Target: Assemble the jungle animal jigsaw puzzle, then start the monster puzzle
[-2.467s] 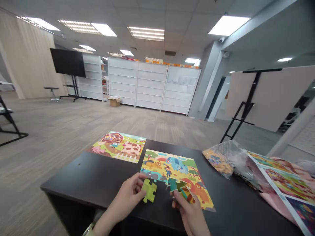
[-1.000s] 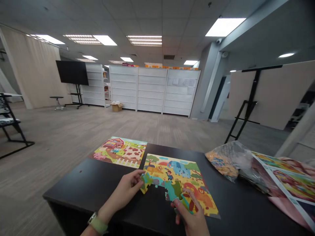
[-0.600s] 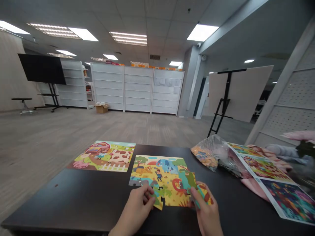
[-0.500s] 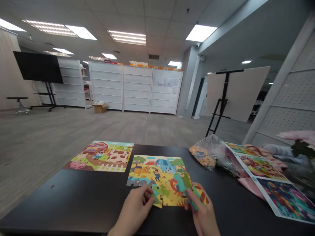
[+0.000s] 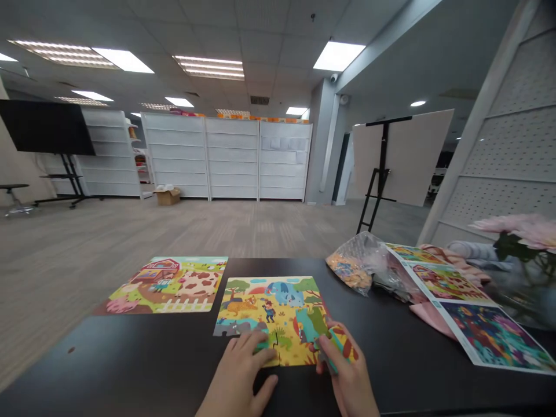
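Jigsaw puzzle (image 5: 264, 307), long axis crosswise

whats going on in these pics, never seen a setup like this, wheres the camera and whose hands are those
No machine here: these are a person's own two bare hands, filmed by one camera worn on their head, looking forward and down, so every picture comes from there. On the black table lie an animal jigsaw puzzle, mostly put together, a farm jigsaw puzzle, a clear plastic bag and printed sheets. The right hand holds a colourful puzzle piece at the animal puzzle's edge. The left hand rests against that puzzle's near edge.
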### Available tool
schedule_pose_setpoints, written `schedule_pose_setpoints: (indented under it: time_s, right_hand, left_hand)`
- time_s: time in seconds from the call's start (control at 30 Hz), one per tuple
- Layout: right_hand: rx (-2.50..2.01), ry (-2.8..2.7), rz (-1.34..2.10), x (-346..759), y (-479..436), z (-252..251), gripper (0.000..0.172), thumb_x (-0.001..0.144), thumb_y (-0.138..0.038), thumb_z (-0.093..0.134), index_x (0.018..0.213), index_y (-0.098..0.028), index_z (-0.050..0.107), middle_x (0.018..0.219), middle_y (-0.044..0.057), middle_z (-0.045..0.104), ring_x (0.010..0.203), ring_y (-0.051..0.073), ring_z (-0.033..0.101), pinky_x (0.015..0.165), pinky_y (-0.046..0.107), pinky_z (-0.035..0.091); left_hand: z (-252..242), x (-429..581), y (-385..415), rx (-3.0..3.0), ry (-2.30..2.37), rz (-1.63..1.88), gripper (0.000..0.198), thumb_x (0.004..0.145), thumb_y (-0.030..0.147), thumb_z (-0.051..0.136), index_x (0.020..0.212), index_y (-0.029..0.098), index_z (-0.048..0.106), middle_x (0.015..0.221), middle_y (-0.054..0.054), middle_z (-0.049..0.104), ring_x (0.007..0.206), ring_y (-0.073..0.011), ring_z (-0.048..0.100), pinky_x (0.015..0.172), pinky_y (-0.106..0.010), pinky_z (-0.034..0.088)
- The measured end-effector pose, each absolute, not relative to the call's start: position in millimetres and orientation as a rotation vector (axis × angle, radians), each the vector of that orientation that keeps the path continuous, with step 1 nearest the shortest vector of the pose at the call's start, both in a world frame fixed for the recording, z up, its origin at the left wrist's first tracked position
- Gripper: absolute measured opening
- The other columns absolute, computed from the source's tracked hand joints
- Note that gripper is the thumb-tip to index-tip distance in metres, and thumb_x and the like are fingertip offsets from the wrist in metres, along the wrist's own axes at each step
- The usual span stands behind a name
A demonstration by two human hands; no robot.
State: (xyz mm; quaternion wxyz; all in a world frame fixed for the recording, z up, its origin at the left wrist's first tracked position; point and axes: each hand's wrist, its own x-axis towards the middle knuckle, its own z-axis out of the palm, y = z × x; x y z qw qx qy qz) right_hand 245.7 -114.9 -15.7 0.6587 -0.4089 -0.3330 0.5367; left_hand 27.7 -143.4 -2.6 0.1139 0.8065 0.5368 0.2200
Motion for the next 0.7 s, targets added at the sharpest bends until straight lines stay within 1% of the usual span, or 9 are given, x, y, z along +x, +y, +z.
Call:
schedule_pose_setpoints:
  time_s: [0.07,0.17,0.3,0.37,0.47,0.53,0.57,0.63,0.7]
  right_hand:
    - [-0.928,-0.803,1.232,249,-114,-20,0.056,0.066,-0.043,0.091,0.107,-0.021,0.06,0.083,0.002,0.071,0.07,0.02,0.065,0.046,0.024,0.048]
    - [-0.925,-0.847,1.235,251,-112,-25,0.054,0.07,-0.044,0.089,0.108,-0.021,0.059,0.082,0.001,0.07,0.069,0.019,0.065,0.048,0.025,0.049]
    - [-0.939,-0.866,1.232,252,-111,-24,0.056,0.068,-0.045,0.09,0.108,-0.021,0.059,0.08,0.0,0.069,0.068,0.019,0.065,0.047,0.024,0.048]
    - [-0.942,-0.879,1.249,249,-111,-21,0.058,0.067,-0.045,0.091,0.11,-0.02,0.059,0.082,0.001,0.07,0.068,0.02,0.066,0.046,0.025,0.049]
    - [-0.956,-0.899,1.28,239,-115,-18,0.06,0.066,-0.048,0.09,0.111,-0.02,0.061,0.082,0.002,0.071,0.064,0.02,0.066,0.044,0.026,0.049]
    - [-0.994,-0.944,1.306,228,-118,-17,0.062,0.063,-0.051,0.09,0.108,-0.019,0.064,0.082,0.003,0.072,0.062,0.02,0.067,0.042,0.026,0.05]
    - [-1.011,-0.988,1.323,222,-119,-16,0.062,0.062,-0.053,0.09,0.107,-0.019,0.066,0.082,0.003,0.072,0.061,0.021,0.067,0.042,0.026,0.051]
    - [-1.029,-1.1,1.335,213,-120,-14,0.059,0.063,-0.057,0.088,0.102,-0.018,0.07,0.081,0.005,0.073,0.063,0.022,0.068,0.043,0.028,0.052]
    - [-1.027,-1.212,1.318,209,-118,-12,0.054,0.065,-0.061,0.085,0.094,-0.017,0.074,0.085,0.008,0.074,0.07,0.024,0.069,0.046,0.028,0.053]
  left_hand:
    - [-2,29,-146,2.375,1.534,0.58,0.037,0.086,0.026,0.066,0.123,0.031,0.068,0.14,-0.009,0.061,0.13,-0.037,0.054,0.105,-0.052,0.043]
    - [2,29,-148,2.358,1.534,0.562,0.036,0.087,0.023,0.063,0.121,0.03,0.068,0.139,-0.009,0.061,0.129,-0.0354,0.054,0.106,-0.053,0.043]
    - [5,26,-148,2.324,1.503,0.57,0.035,0.085,0.023,0.065,0.12,0.03,0.069,0.137,-0.008,0.062,0.129,-0.0358,0.053,0.107,-0.054,0.042]
    - [2,23,-148,2.282,1.462,0.673,0.039,0.085,0.022,0.066,0.122,0.031,0.067,0.137,-0.008,0.062,0.131,-0.0352,0.051,0.11,-0.054,0.04]
    - [-10,22,-146,2.117,1.4,0.995,0.049,0.088,0.027,0.066,0.136,0.03,0.057,0.143,-0.01,0.056,0.136,-0.0343,0.046,0.114,-0.052,0.036]
    - [-18,25,-144,1.913,1.314,1.176,0.054,0.092,0.033,0.065,0.143,0.029,0.05,0.143,-0.013,0.055,0.129,-0.0322,0.053,0.106,-0.046,0.044]
    - [-22,26,-142,1.801,1.251,1.222,0.053,0.093,0.036,0.064,0.142,0.027,0.049,0.137,-0.013,0.06,0.12,-0.0301,0.06,0.099,-0.042,0.049]
    - [-27,24,-138,1.615,1.151,1.268,0.049,0.093,0.042,0.064,0.137,0.024,0.052,0.116,-0.011,0.069,0.096,-0.0246,0.068,0.081,-0.034,0.053]
    - [-27,10,-135,1.535,1.164,1.302,0.044,0.094,0.048,0.059,0.128,0.021,0.054,0.099,-0.008,0.07,0.081,-0.0209,0.067,0.072,-0.03,0.052]
